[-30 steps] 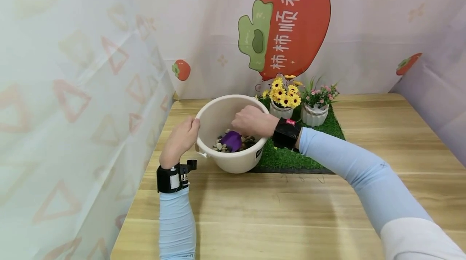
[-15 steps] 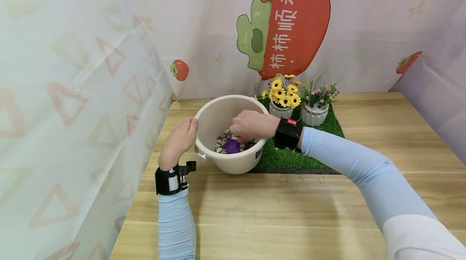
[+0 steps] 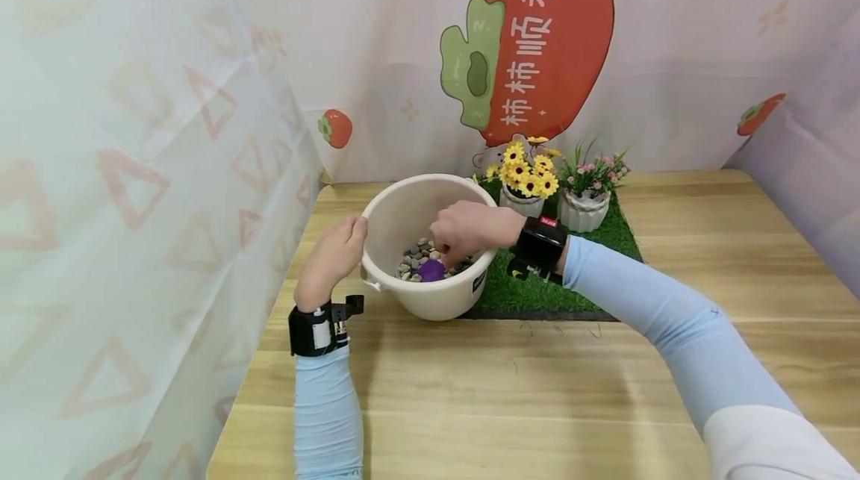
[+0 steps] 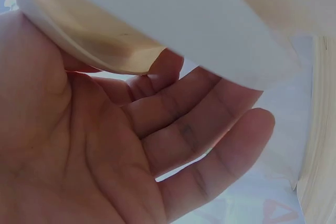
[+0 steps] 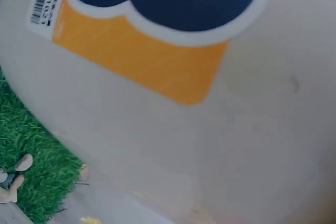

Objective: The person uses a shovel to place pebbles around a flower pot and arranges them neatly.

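Observation:
A beige bucket (image 3: 430,306) stands on the wooden table with many pebbles (image 3: 422,247) in its bottom. My left hand (image 3: 332,260) holds the bucket's left rim; in the left wrist view, its fingers (image 4: 184,114) curl under the pale rim (image 4: 173,30). Reaching over the right rim, my right hand (image 3: 473,228) is curled inside the bucket, gripping a purple shovel (image 3: 431,271). The shovel's rounded blade lies among the pebbles, and its handle is hidden by the hand. The right wrist view shows only the bucket's outer wall (image 5: 131,135) and label (image 5: 152,72).
An artificial grass mat (image 3: 558,293) lies right of the bucket. On it stand a white pot of yellow flowers (image 3: 527,178) and a pot of pink flowers (image 3: 583,207). Small pale stones (image 5: 16,187) rest by the grass. Printed curtains (image 3: 390,92) enclose the table's back and sides.
The purple blade has tipped and sunk among the pebbles, showing less of itself now. My right hand has shifted slightly right, its wrist turning. The left hand keeps its grip on the rim.

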Demonstrator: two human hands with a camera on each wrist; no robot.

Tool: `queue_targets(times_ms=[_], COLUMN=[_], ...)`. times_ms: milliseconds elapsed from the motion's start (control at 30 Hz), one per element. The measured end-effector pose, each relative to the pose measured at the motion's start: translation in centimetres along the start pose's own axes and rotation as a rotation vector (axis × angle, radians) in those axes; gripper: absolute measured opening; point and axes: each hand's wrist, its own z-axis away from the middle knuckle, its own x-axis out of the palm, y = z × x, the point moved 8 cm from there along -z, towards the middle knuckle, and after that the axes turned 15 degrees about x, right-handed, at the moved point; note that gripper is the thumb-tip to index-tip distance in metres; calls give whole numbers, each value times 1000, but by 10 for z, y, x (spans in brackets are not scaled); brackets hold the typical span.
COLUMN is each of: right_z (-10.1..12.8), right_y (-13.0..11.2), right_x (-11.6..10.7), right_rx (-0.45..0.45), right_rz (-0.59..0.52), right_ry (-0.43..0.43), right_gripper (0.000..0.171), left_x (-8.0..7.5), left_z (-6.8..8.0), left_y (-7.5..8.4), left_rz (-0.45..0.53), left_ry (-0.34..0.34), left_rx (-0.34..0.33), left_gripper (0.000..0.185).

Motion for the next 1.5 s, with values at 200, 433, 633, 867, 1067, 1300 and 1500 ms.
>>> queue_targets(times_ms=[200, 433, 633, 867, 1067, 1300, 1500], right_z=[4, 10, 18, 30, 43, 59, 74], right_y=[8, 15, 18, 27, 33, 41, 55], right_x=[-14, -22, -32, -49, -71, -90, -95], right_rx=[39, 66, 66, 99, 85, 82, 134], right_rz=[-52, -116, -150, -178, -232, -216, -181], right_ry=[34, 18, 46, 106, 148, 180, 165], right_gripper=[26, 18, 16, 15, 15, 16, 21], left_x=[2, 2, 2, 2, 1, -2, -4], left_z=[0, 0, -1, -3, -2, 0, 0], left_y=[-1, -2, 0, 3, 2, 1, 2], left_rz=[16, 4, -7, -25, -17, -18, -13], left_ry=[-4, -9, -8, -3, -3, 6, 16], left_rx=[-7, -22, -16, -13, -22, -37, -31], left_gripper=[56, 55, 55, 51, 52, 52, 51])
